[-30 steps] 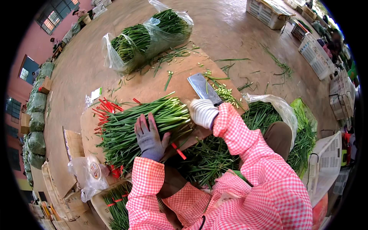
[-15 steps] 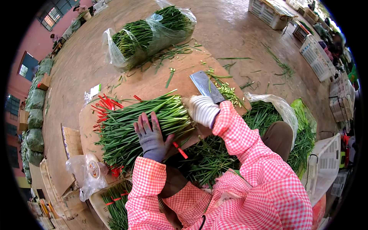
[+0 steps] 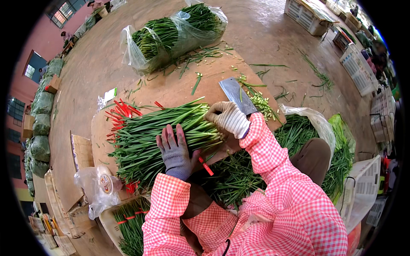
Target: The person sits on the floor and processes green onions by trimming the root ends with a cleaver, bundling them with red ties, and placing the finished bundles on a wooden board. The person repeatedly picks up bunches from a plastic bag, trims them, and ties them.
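Observation:
A thick pile of garlic chives (image 3: pixel 149 141) lies across the board (image 3: pixel 171 91), leaves to the left and pale stalk ends to the right. My left hand (image 3: pixel 175 151), in a grey glove with reddish fingers, rests flat on top of the pile with fingers extended. In a whitish knit glove, my right hand (image 3: pixel 228 118) is closed, its curled fingertips at the stalk ends; exactly how many stalks they pinch is hidden. Just beyond it a cleaver (image 3: pixel 239 96) lies on the board beside chopped stalk pieces (image 3: pixel 264 104). Red ties (image 3: pixel 121 112) lie at the leaf end.
A plastic-wrapped chive bundle (image 3: pixel 179 32) sits at the board's far end. Loose chives (image 3: pixel 230 175) fill the space before me, with a plastic bag of them (image 3: pixel 299 132) at right. Tied bunches (image 3: pixel 132 230) stand in a crate at lower left, near a plastic tub (image 3: pixel 106 184).
My right hand has turned over at the stalk ends, its curled fingers now showing. The left hand stays on the pile. The whole view has shifted slightly.

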The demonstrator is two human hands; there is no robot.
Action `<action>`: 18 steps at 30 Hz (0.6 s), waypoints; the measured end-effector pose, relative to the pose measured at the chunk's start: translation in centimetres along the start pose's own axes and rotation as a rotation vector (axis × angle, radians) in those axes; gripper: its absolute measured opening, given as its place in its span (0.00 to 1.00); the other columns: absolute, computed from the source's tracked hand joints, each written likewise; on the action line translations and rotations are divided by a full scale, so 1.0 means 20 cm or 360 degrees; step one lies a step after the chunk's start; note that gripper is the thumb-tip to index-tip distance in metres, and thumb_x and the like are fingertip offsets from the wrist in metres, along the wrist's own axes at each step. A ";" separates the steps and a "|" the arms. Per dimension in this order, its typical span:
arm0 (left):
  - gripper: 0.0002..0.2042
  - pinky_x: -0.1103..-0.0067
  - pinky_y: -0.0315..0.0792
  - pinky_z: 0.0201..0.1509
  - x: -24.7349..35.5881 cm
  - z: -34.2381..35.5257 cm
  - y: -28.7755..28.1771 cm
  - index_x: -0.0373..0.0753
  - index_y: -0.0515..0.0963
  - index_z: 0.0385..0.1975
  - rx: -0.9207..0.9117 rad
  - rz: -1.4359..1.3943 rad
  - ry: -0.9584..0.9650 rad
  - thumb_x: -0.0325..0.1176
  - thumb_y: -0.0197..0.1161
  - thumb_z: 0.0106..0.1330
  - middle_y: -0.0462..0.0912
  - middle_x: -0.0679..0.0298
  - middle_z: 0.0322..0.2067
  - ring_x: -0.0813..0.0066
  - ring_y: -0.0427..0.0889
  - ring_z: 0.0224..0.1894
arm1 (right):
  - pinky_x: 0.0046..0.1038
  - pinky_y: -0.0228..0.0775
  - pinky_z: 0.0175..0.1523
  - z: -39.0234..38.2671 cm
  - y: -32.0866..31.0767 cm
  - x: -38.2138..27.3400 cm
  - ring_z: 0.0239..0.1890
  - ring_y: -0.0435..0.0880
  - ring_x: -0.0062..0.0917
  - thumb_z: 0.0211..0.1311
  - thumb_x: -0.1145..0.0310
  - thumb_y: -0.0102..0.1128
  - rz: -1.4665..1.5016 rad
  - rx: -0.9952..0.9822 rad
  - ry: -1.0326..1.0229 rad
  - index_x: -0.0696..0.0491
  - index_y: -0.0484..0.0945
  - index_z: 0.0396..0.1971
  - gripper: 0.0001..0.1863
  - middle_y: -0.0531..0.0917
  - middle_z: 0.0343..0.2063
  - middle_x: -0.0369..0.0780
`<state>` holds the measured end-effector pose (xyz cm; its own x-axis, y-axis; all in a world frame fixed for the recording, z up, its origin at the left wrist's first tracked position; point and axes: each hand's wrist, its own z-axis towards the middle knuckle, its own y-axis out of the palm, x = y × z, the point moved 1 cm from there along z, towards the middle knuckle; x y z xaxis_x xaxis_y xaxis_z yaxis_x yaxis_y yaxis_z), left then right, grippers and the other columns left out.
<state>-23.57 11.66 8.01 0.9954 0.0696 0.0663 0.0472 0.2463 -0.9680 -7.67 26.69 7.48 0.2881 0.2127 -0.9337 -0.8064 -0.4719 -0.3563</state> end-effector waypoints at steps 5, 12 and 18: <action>0.50 0.53 0.42 0.67 0.01 0.01 0.01 0.34 0.50 0.65 0.0003 -0.0014 -0.0008 0.52 0.67 0.44 0.54 0.45 0.62 0.48 0.52 0.65 | 0.26 0.73 0.35 0.00 -0.04 0.01 0.26 0.80 0.20 0.50 0.66 0.64 0.0042 0.0176 -0.0090 0.57 0.82 0.28 0.10 0.83 0.22 0.41; 0.50 0.54 0.43 0.67 0.02 0.02 0.01 0.35 0.51 0.65 0.0024 -0.0040 -0.0046 0.50 0.68 0.42 0.56 0.46 0.61 0.49 0.54 0.64 | 0.21 0.69 0.30 0.01 -0.48 -0.12 0.24 0.75 0.14 0.50 0.69 0.65 0.0030 0.0528 -0.0109 0.58 0.81 0.26 0.07 0.81 0.19 0.35; 0.50 0.54 0.43 0.67 0.02 0.02 0.01 0.35 0.52 0.65 0.0031 -0.0023 -0.0032 0.51 0.69 0.41 0.57 0.47 0.60 0.50 0.54 0.64 | 0.22 0.64 0.26 -0.05 -0.81 -0.22 0.21 0.69 0.13 0.52 0.68 0.66 -0.0172 0.0664 -0.0179 0.58 0.80 0.24 0.08 0.78 0.17 0.32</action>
<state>-23.13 12.08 7.85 0.9927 0.0854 0.0853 0.0598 0.2661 -0.9621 4.59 32.55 17.35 0.3427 0.3445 -0.8740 -0.9208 -0.0614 -0.3853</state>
